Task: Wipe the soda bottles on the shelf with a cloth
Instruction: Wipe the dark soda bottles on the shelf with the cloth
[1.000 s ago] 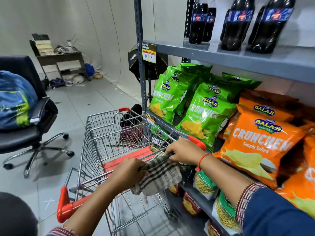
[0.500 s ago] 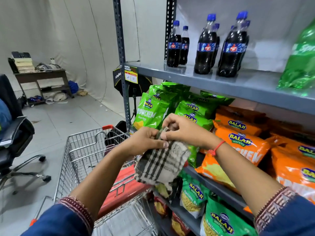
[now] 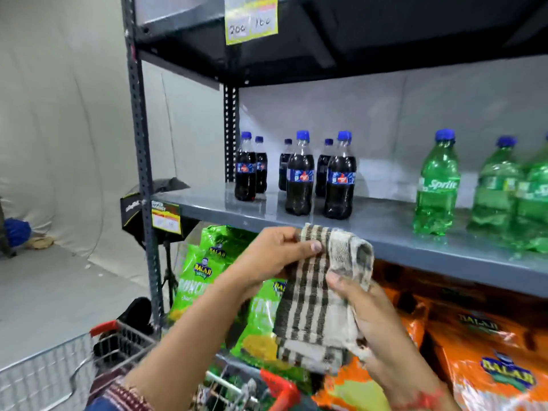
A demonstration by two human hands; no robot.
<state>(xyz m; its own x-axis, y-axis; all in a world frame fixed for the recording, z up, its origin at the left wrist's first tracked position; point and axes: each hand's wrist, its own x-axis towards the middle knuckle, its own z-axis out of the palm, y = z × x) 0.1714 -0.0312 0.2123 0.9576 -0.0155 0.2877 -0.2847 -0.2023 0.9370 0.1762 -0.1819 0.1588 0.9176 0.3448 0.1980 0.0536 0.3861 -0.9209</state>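
Observation:
Both hands hold a checked white-and-brown cloth [image 3: 314,295] just below the front edge of the grey shelf [image 3: 385,232]. My left hand [image 3: 267,256] pinches the cloth's top edge. My right hand [image 3: 370,318] grips its right side from below. On the shelf stand several dark cola bottles [image 3: 299,176] with blue caps, grouped at the left. To their right are green Sprite bottles [image 3: 437,185], also blue-capped. Neither hand touches a bottle.
Green chip bags [image 3: 201,271] and orange chip bags [image 3: 489,351] fill the shelf below. A wire shopping cart [image 3: 118,351] with red trim stands at the bottom left. A dark upper shelf with a yellow price tag [image 3: 251,17] hangs overhead. The steel upright [image 3: 142,161] rises at left.
The view has tilted up, so the bottle shelf sits central. Both hands have lifted the cloth from cart level to just under that shelf, and the right hand now grips it from below.

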